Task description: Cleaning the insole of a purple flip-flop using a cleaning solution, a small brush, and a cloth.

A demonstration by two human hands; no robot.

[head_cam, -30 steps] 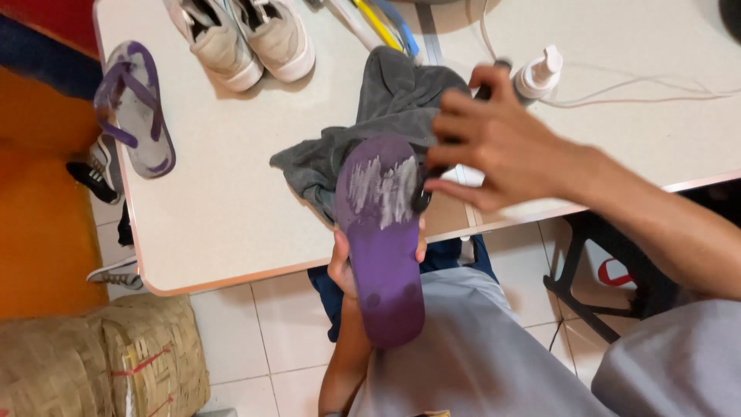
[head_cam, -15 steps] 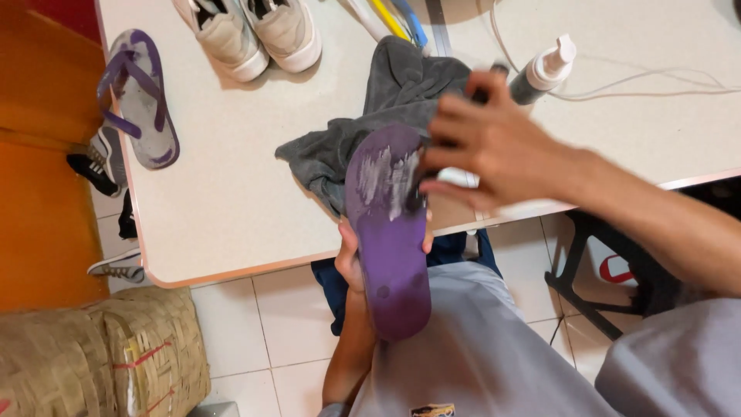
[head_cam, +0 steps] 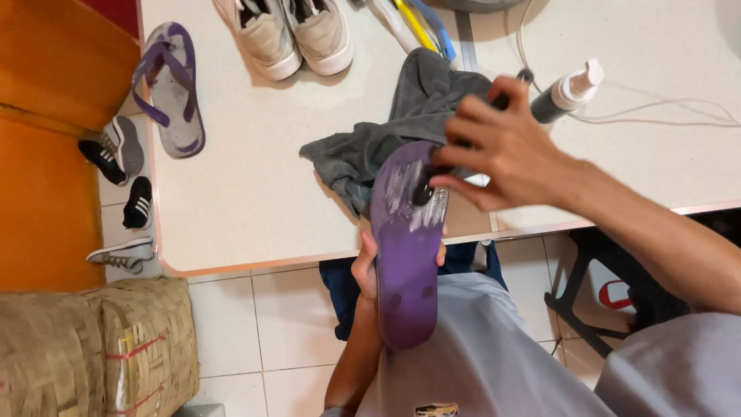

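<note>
L hand (head_cam: 369, 270) is mostly hidden under the purple flip-flop (head_cam: 405, 239), only thumb and fingertips showing at both edges, gripping it sole-up over the table (head_cam: 255, 193) edge and the person's lap. R hand (head_cam: 502, 147) is clenched round a dark brush (head_cam: 423, 189); only its round head and a bit of handle past the knuckles show, head pressed on the sole. Whitish foam streaks smear the sole's upper part; rest is smooth, matte w/ faint round dents. Crumpled grey cloth (head_cam: 401, 123) lies partly behind the flip-flop. Second flip-flop (head_cam: 170, 89) lies strap-up, well apart. White sneakers (head_cam: 289, 35) cut off at top. Spray bottle (head_cam: 567, 94) lies just beyond R hand. Woven basket (head_cam: 93, 347) on the floor, cut off at frame edge.
</note>
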